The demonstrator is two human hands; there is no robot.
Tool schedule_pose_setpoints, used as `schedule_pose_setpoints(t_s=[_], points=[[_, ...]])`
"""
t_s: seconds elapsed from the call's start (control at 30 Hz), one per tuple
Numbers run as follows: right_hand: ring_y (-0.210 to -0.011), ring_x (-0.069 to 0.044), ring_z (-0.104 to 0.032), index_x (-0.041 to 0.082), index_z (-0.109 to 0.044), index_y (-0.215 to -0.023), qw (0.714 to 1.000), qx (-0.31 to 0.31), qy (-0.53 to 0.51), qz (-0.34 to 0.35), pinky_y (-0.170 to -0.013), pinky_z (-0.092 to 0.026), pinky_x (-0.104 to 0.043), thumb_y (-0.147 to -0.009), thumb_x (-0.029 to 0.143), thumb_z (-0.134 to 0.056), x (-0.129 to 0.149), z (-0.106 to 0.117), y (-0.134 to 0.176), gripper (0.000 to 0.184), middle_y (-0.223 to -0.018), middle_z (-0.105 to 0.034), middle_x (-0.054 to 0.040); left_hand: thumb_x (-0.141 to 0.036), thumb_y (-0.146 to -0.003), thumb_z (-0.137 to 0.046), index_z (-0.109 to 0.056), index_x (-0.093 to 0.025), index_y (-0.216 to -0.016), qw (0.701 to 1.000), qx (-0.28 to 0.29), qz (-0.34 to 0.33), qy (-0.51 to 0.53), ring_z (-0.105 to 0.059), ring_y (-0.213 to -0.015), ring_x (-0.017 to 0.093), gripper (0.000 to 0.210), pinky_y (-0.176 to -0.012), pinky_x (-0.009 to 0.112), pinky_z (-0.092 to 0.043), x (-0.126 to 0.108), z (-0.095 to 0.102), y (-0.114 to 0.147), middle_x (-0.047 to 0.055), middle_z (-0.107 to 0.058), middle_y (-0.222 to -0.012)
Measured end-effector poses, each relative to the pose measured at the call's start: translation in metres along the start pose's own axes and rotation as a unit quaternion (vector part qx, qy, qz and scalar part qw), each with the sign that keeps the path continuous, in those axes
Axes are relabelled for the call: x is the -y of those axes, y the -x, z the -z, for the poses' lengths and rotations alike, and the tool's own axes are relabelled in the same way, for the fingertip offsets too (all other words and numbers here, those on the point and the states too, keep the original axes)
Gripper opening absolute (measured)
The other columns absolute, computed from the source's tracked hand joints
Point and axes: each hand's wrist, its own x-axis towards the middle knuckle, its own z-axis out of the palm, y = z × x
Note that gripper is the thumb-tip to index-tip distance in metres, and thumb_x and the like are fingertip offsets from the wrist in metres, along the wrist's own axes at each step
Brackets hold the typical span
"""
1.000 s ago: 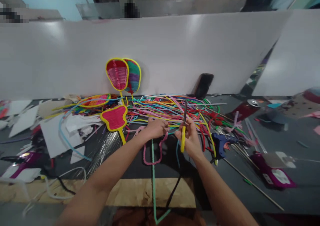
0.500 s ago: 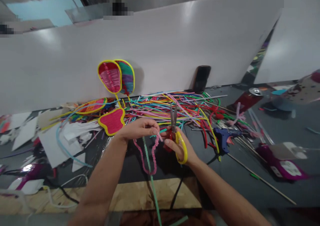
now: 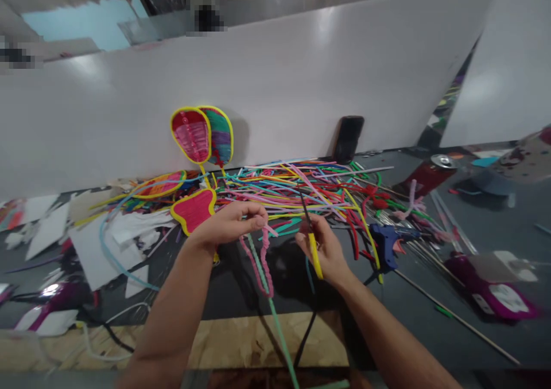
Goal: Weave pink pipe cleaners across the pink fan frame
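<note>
My left hand [image 3: 241,221] pinches the upper end of a pink fuzzy pipe cleaner loop [image 3: 266,268], which hangs below the fingers. A light green pipe cleaner [image 3: 278,323] runs down from the same spot, past the loop to the bottom edge. My right hand [image 3: 325,251] is wrapped round a pair of scissors [image 3: 315,257] with a yellow handle, blades pointing up and seen edge-on. The scissors are apart from the pink loop. Just left of my left hand lies a pink shape with a yellow border [image 3: 193,211].
Many coloured pipe cleaners [image 3: 279,191] lie heaped along the wall. Two yellow-rimmed paddle shapes [image 3: 191,133] stand behind them, near a phone [image 3: 348,139]. To the right are a blue glue gun [image 3: 385,245], a drink can [image 3: 433,174] and a purple device [image 3: 488,291]. White paper [image 3: 92,257] lies left.
My right hand has moved right, away from the pink loop, and the scissors have turned edge-on. The pink loop has swung and looks narrower. My left hand keeps its pinch.
</note>
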Motion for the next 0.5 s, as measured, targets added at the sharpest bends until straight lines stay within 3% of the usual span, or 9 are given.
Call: schedule_pose_setpoints(t_s=[0.13, 0.23, 0.5], points=[[-0.071, -0.016, -0.051, 0.020, -0.051, -0.106, 0.974, 0.016, 0.195, 0.111, -0.065, -0.044, -0.028, -0.079, 0.030, -0.060, -0.005, 0.006, -0.003, 0.030, -0.085, -0.055, -0.0029, -0.052, -0.082, -0.052, -0.055, -0.013, -0.078, 0.993, -0.090, 0.008, 0.081, -0.037, -0.058, 0.009, 0.039, -0.054, 0.021, -0.030, 0.007, 0.012, 0.024, -0.001, -0.046, -0.067], [-0.077, -0.019, -0.052, 0.020, -0.052, -0.103, 0.950, 0.050, 0.247, 0.183, -0.067, -0.044, -0.030, -0.079, 0.031, -0.060, -0.004, 0.002, 0.000, 0.028, -0.084, -0.055, -0.0045, -0.053, -0.080, -0.055, -0.055, -0.013, -0.076, 0.983, -0.129, -0.012, 0.130, -0.039, -0.059, 0.010, 0.039, -0.055, 0.021, -0.033, 0.008, 0.015, 0.032, 0.000, -0.048, -0.066], [-0.077, -0.020, -0.051, 0.019, -0.050, -0.107, 0.945, 0.069, 0.255, 0.192, -0.067, -0.044, -0.031, -0.080, 0.031, -0.061, -0.005, -0.011, 0.012, 0.032, -0.085, -0.053, -0.0051, -0.049, -0.082, -0.054, -0.057, -0.013, -0.077, 0.986, -0.085, -0.030, 0.144, -0.039, -0.061, 0.010, 0.037, -0.058, 0.021, -0.033, -0.003, 0.004, 0.022, -0.001, -0.047, -0.067]])
